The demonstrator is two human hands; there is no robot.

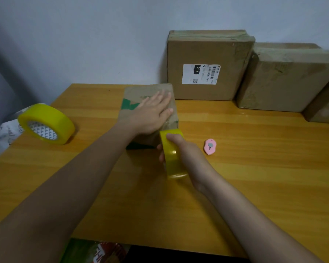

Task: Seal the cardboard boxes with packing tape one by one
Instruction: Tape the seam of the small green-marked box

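A small brown cardboard box [147, 103] with green marks sat in the middle of the table. It was closed, and a clear strip of tape ran down its near right corner to a yellow roll of tape [173, 154]. The roll stood on its edge just in front of the box. Another yellow tape roll [46, 123] stood tilted far to the left. Three bigger brown boxes [209, 63] stood at the back by the wall, wrapped in old tape.
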